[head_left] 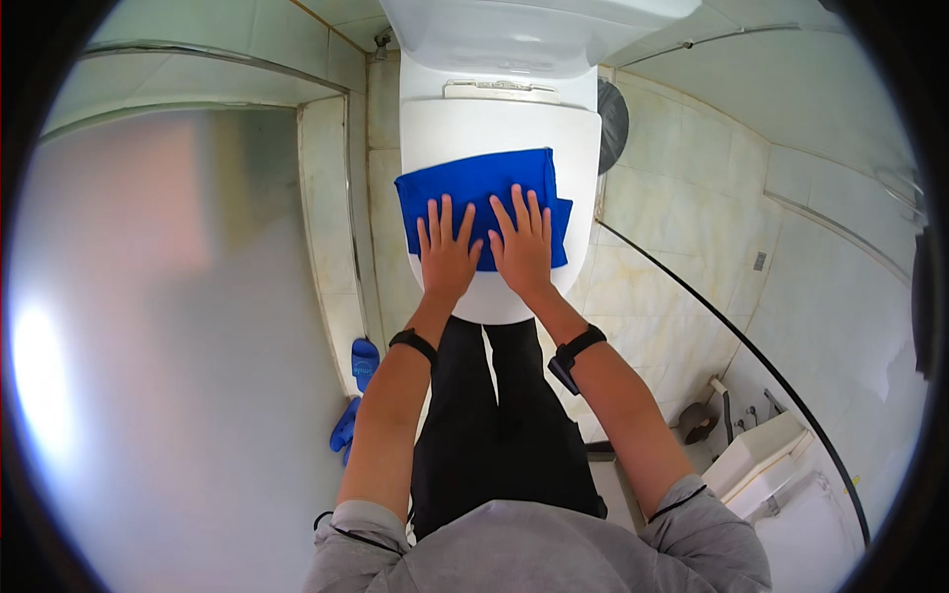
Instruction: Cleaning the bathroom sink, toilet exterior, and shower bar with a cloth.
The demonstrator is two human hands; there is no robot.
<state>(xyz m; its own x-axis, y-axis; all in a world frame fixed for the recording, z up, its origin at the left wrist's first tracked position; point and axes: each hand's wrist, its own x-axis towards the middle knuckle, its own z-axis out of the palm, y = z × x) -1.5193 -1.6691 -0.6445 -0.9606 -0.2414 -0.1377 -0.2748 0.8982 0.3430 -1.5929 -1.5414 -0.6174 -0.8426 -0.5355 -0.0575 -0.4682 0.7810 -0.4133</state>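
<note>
A folded blue cloth (479, 178) lies across the lowered white toilet lid (499, 296). My left hand (450, 247) rests on the cloth's near left part, palm down with its fingers spread. Beside it, my right hand (522, 242) presses flat on the near right part, fingers also apart. The two thumbs point toward each other with a small gap between them. Neither hand grips the cloth. A loose corner sticks out on the cloth's right side.
Behind the lid stands the white toilet tank (514, 44). A dark round bin (612, 127) is at its right. Blue slippers (365, 363) lie by the frosted glass panel (188, 326) on the left. At the lower right is a white sink (806, 529).
</note>
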